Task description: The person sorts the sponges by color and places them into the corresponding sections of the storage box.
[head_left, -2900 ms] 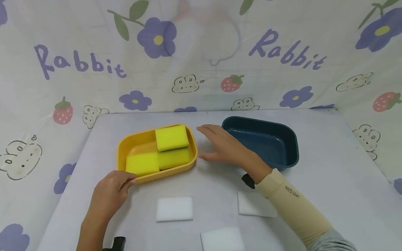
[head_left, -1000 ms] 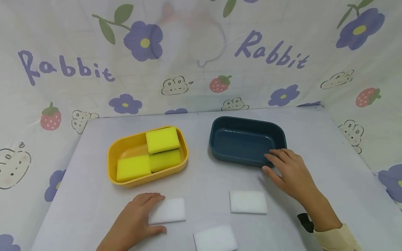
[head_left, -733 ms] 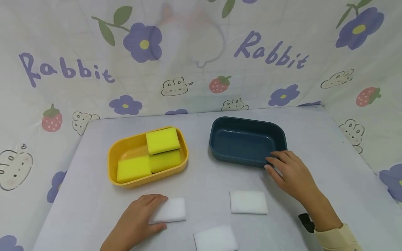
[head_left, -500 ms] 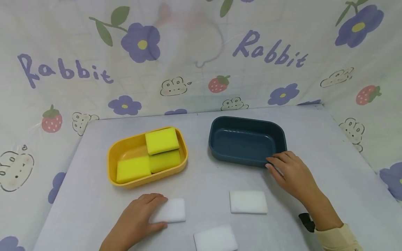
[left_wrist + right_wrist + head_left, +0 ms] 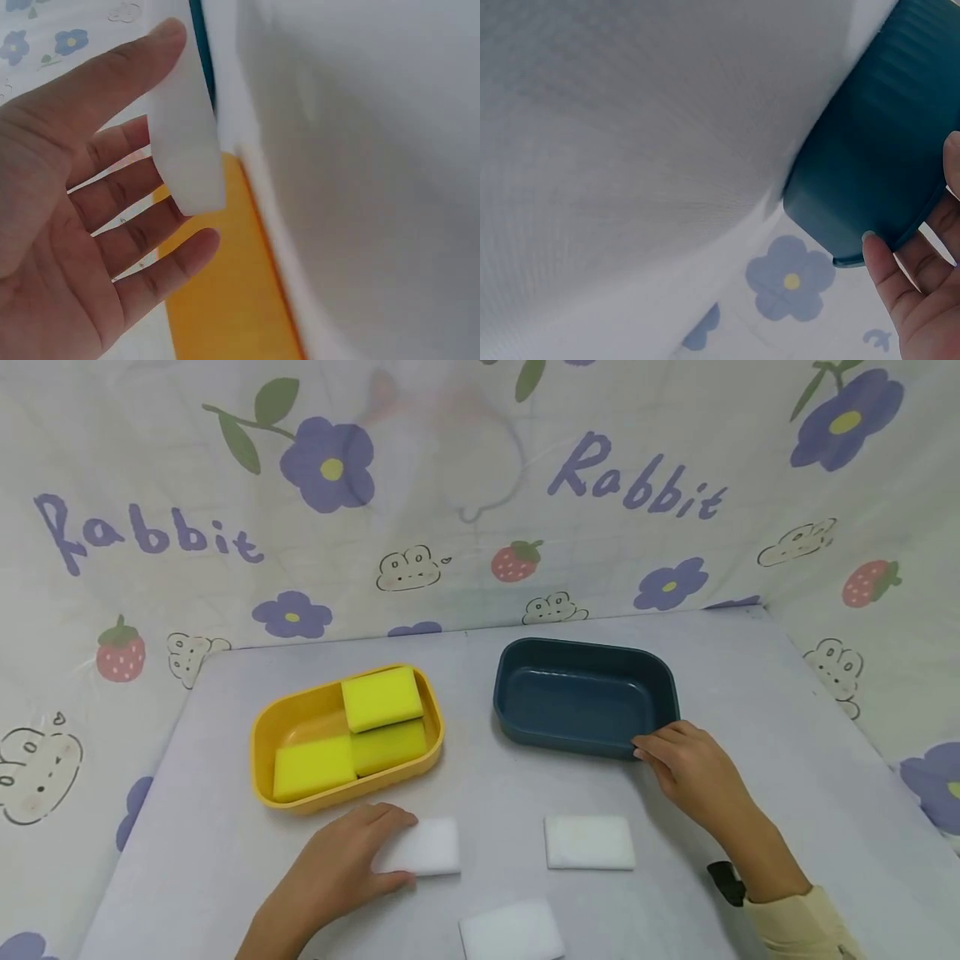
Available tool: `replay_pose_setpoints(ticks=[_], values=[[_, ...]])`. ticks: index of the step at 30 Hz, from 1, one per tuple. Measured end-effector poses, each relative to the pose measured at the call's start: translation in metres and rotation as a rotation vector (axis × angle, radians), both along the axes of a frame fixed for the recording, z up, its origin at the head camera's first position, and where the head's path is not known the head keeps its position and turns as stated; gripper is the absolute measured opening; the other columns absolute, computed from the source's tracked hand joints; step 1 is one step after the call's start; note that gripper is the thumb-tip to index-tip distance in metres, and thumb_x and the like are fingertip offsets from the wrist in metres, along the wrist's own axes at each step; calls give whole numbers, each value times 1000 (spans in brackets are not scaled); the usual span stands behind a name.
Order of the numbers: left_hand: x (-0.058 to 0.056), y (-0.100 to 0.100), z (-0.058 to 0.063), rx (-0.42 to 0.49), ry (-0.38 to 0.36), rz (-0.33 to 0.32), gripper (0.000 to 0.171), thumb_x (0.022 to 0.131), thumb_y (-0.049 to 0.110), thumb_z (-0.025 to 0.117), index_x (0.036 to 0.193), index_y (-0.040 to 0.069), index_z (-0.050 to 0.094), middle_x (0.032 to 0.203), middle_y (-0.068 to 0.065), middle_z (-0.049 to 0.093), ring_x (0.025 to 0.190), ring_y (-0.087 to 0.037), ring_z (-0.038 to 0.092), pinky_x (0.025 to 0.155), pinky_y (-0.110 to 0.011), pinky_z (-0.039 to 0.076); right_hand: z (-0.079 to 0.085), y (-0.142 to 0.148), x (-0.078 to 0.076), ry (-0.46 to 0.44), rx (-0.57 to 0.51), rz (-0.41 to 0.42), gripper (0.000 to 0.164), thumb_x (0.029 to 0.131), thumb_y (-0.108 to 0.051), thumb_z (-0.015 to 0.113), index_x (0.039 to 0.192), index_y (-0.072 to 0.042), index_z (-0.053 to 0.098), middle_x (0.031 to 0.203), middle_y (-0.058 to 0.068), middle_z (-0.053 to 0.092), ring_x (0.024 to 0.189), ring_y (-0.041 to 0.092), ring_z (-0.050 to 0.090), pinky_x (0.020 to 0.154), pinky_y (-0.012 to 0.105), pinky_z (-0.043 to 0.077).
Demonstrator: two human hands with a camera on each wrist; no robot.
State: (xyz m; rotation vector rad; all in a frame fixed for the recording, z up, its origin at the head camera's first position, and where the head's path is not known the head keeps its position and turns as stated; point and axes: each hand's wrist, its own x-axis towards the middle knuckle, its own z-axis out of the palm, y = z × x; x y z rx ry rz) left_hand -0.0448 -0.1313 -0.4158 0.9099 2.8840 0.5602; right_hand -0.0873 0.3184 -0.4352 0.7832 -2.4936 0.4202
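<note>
My left hand (image 5: pixel 337 864) pinches a white sponge (image 5: pixel 431 846) by its left end, thumb on one side and fingertips on the other. In the left wrist view this white sponge (image 5: pixel 187 150) shows as a thick block between thumb and fingers. My right hand (image 5: pixel 693 777) grips the near right corner of the rim of a dark blue bin (image 5: pixel 570 739). From the right wrist, the outer wall of the blue bin (image 5: pixel 877 142) is seen with fingers (image 5: pixel 889 274) at its rim. Nothing lies in the blue bin.
Left of the blue bin stands a yellow bin (image 5: pixel 262 768) with yellow sponges (image 5: pixel 382 697) in it, one resting partly on another. Two more white sponges lie on the table: one sponge (image 5: pixel 588 842) at the right, another sponge (image 5: pixel 512 933) at the near edge. A printed curtain (image 5: pixel 465 468) hangs behind.
My left hand went from the yellow bin's rim to the white sponge and has shifted it slightly right and away from me. The right hand moved to the blue bin's rim and closed on it.
</note>
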Motion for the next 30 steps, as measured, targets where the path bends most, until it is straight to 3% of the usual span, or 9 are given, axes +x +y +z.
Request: replay_pose_setpoints(ticks=[1, 3, 5, 12, 18, 24, 30], values=[[-3, 3, 2, 1, 3, -7, 60, 72, 41, 91, 120, 15, 67, 121, 2, 66, 110, -17, 61, 96, -38, 52, 0, 0, 0, -3, 1, -4, 15, 88, -8, 77, 97, 3, 75, 85, 13, 72, 81, 31, 62, 67, 44, 54], [-9, 10, 4, -8, 6, -16, 61, 73, 43, 90, 122, 17, 66, 122, 3, 66, 111, -16, 60, 97, -38, 52, 1, -1, -1, -3, 2, -9, 25, 73, 4, 83, 96, 3, 75, 85, 12, 72, 81, 31, 62, 66, 43, 54], [-16, 18, 8, -10, 10, -30, 62, 74, 45, 89, 124, 19, 65, 123, 3, 65, 111, -15, 60, 98, -37, 51, 0, -1, -1, -1, 2, -11, 27, 71, 5, 85, 96, 3, 75, 85, 12, 72, 81, 31, 62, 66, 43, 54], [-40, 49, 31, -21, 6, -70, 61, 80, 46, 84, 130, 19, 63, 129, 1, 63, 111, -16, 59, 98, -36, 51, 0, 0, -1, 1, -2, -14, 27, 71, 5, 85, 96, 2, 75, 85, 11, 72, 81, 30, 62, 65, 42, 55], [-62, 69, 45, -36, 88, -117, 60, 81, 43, 84, 131, 17, 63, 132, -1, 62, 116, -18, 58, 100, -35, 50, 0, 1, -1, -15, 12, -15, 27, 72, 5, 85, 97, 2, 76, 86, 10, 73, 82, 29, 62, 67, 41, 56], [-84, 85, 47, -5, 133, -146, 59, 83, 38, 83, 133, 16, 61, 135, -3, 60, 122, -21, 55, 105, -35, 47, -1, 2, -2, -31, 9, -23, 26, 73, 6, 84, 97, 2, 76, 88, 11, 73, 84, 29, 62, 68, 41, 56], [-99, 99, 43, 2, 80, -124, 60, 87, 38, 80, 138, 17, 58, 141, -3, 55, 128, -20, 50, 107, -34, 45, -3, 2, -1, -45, -19, -28, 23, 76, 6, 82, 97, 1, 76, 87, 8, 72, 83, 27, 61, 67, 39, 56]])
